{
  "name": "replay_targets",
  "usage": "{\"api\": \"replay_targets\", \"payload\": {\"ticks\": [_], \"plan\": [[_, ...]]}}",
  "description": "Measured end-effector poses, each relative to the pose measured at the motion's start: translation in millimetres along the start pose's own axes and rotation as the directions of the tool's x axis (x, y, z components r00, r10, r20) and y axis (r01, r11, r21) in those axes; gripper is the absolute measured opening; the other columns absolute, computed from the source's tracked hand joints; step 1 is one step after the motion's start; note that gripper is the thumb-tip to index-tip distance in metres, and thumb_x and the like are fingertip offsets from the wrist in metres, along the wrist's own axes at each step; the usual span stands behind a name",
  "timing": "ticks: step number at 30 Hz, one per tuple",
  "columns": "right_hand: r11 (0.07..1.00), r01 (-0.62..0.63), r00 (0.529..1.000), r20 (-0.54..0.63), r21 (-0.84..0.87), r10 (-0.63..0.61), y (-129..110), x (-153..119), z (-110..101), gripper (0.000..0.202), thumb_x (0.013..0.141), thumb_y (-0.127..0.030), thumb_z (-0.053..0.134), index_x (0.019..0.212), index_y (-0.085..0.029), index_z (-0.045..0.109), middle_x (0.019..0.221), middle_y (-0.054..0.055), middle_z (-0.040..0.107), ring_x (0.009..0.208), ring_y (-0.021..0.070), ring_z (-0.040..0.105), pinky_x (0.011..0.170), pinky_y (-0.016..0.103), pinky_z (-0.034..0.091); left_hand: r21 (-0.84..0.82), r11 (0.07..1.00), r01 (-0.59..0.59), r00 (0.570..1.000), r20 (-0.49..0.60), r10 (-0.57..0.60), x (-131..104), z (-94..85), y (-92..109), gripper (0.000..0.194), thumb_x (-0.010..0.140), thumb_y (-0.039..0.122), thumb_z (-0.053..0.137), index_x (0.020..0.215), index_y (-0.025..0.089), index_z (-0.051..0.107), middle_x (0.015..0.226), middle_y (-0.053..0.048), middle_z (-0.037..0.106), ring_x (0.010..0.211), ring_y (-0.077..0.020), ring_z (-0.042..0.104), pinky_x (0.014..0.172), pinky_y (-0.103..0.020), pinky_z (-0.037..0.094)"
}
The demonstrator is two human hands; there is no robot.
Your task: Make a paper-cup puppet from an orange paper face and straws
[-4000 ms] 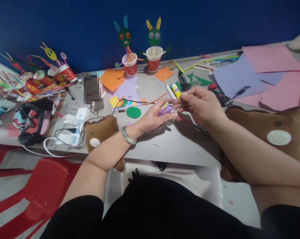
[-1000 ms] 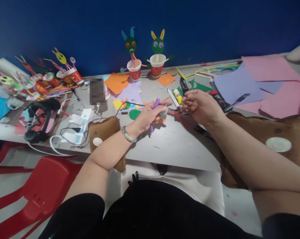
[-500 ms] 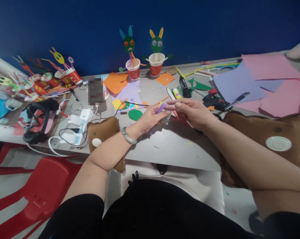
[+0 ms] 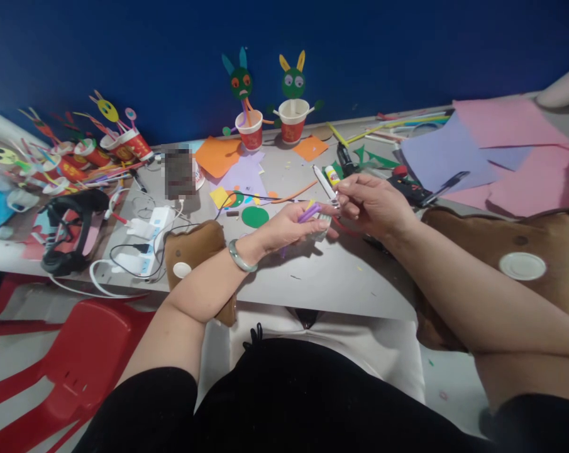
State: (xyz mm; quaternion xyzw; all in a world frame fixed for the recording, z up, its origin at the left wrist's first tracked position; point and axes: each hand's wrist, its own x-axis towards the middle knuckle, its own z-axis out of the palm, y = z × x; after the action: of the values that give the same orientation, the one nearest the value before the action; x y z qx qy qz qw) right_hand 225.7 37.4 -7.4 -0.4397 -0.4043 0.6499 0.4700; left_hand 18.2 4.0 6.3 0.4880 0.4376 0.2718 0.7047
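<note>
My left hand [image 4: 291, 228], a bracelet on its wrist, is closed around a folded purple straw [image 4: 309, 214] above the grey table. A small pale, see-through piece [image 4: 320, 223] shows between the same fingers; its kind is unclear. Close by on the right, my right hand [image 4: 371, 204] is pinched, thumb against forefinger. A tiny whitish bit may be at its fingertips, too small to name. Behind the hands lie a white marker [image 4: 322, 180], a yellow glue stick [image 4: 332, 175] and an orange straw [image 4: 294, 193]. A green paper circle [image 4: 255, 217] rests left of them.
Two paper cups [image 4: 249, 131] with green paper figures stand by the blue wall. Decorated cups [image 4: 136, 145], a headset [image 4: 71, 229] and a power strip [image 4: 154, 239] are at left. Coloured paper sheets [image 4: 447, 154] and a brown cushion [image 4: 477, 277] lie at right.
My right hand has drawn back to the right, away from my left hand, and its fingers have curled into a pinch. The left hand still holds the purple straw, now tilted more.
</note>
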Motion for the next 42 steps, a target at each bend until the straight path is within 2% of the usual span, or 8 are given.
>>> {"api": "replay_targets", "payload": {"ticks": [9, 12, 18, 28, 33, 37, 40, 42], "plan": [[0.996, 0.06, 0.996, -0.073, 0.059, -0.056, -10, 6, -9, 0.025, 0.089, -0.023, 0.091, 0.079, -0.018, 0.068, 0.062, -0.002, 0.059, 0.047, 0.0047, 0.039, 0.047, 0.021, 0.031, 0.005, 0.999, 0.035, 0.966, 0.256, -0.036, -9, -2.9, 3, 0.059, 0.078, 0.025, 0.1, 0.13, 0.017, 0.072, 0.064, 0.006, 0.055, 0.083, -0.0197, 0.079, 0.054, -0.019, 0.032], [0.999, 0.007, 0.999, -0.052, 0.041, -0.005, -13, 4, -8, 0.024, 0.09, -0.021, 0.087, 0.078, -0.018, 0.067, 0.061, -0.001, 0.059, 0.046, 0.0058, 0.039, 0.048, 0.022, 0.032, 0.024, 0.999, 0.037, 0.963, 0.266, -0.042, -7, -2.1, 1, 0.064, 0.074, 0.026, 0.102, 0.13, 0.016, 0.073, 0.071, 0.002, 0.066, 0.072, -0.0142, 0.073, 0.053, -0.019, 0.033], [0.999, -0.04, 0.999, 0.022, 0.031, 0.039, -16, -4, 0, 0.017, 0.086, -0.022, 0.082, 0.077, -0.019, 0.068, 0.055, -0.002, 0.056, 0.042, 0.0077, 0.036, 0.045, 0.024, 0.028, 0.041, 0.998, 0.051, 0.985, 0.162, -0.057, -1, 2.8, -2, 0.023, 0.103, 0.032, 0.077, 0.118, 0.015, 0.075, 0.094, -0.006, 0.084, 0.044, 0.0014, 0.032, 0.045, -0.019, 0.024], [0.992, -0.114, 0.992, 0.062, 0.051, 0.111, -15, -1, -6, 0.015, 0.081, -0.016, 0.081, 0.092, -0.018, 0.071, 0.069, -0.001, 0.07, 0.047, 0.0078, 0.047, 0.048, 0.022, 0.036, 0.012, 0.998, 0.063, 0.997, 0.038, -0.063, 1, 3.8, 0, 0.012, 0.104, 0.025, 0.074, 0.099, 0.016, 0.069, 0.077, -0.002, 0.08, 0.039, 0.0013, 0.027, 0.042, -0.018, 0.019], [0.987, -0.16, 0.987, -0.025, 0.033, 0.161, -28, 5, -8, 0.039, 0.078, 0.003, 0.068, 0.112, -0.018, 0.068, 0.086, 0.002, 0.08, 0.07, 0.0132, 0.069, 0.066, 0.024, 0.053, -0.023, 0.999, 0.042, 0.997, -0.065, -0.044, 3, 2.9, 5, 0.011, 0.106, 0.023, 0.072, 0.098, 0.016, 0.068, 0.073, -0.001, 0.079, 0.038, 0.0009, 0.03, 0.042, -0.019, 0.018], [0.994, -0.042, 0.986, -0.163, -0.103, 0.025, -48, 6, -14, 0.039, 0.081, 0.007, 0.057, 0.109, -0.019, 0.062, 0.081, -0.003, 0.074, 0.068, 0.0109, 0.067, 0.069, 0.026, 0.049, -0.067, 0.997, 0.024, 0.993, -0.111, -0.031, 4, -0.5, 8, 0.013, 0.106, 0.021, 0.071, 0.095, 0.016, 0.066, 0.072, -0.001, 0.079, 0.038, 0.0005, 0.032, 0.043, -0.019, 0.022], [0.833, 0.105, 0.987, -0.046, -0.543, -0.154, -65, -9, -23, 0.019, 0.089, -0.003, 0.067, 0.1, -0.019, 0.066, 0.081, -0.001, 0.072, 0.07, 0.0121, 0.064, 0.071, 0.029, 0.046, -0.073, 0.997, -0.002, 0.994, -0.114, -0.006, 5, -3.5, 8, 0.012, 0.106, 0.02, 0.071, 0.096, 0.015, 0.068, 0.073, -0.002, 0.08, 0.038, 0.0003, 0.034, 0.043, -0.019, 0.025], [0.46, 0.148, 0.989, 0.127, -0.876, -0.077, -73, -26, -28, 0.006, 0.091, -0.014, 0.077, 0.091, -0.019, 0.073, 0.082, 0.002, 0.073, 0.073, 0.0149, 0.063, 0.073, 0.031, 0.044, -0.066, 0.998, -0.015, 0.993, -0.117, 0.007, 5, -4.4, 8, 0.011, 0.106, 0.019, 0.07, 0.096, 0.014, 0.068, 0.074, -0.002, 0.079, 0.039, -0.0001, 0.037, 0.043, -0.02, 0.025]]}}
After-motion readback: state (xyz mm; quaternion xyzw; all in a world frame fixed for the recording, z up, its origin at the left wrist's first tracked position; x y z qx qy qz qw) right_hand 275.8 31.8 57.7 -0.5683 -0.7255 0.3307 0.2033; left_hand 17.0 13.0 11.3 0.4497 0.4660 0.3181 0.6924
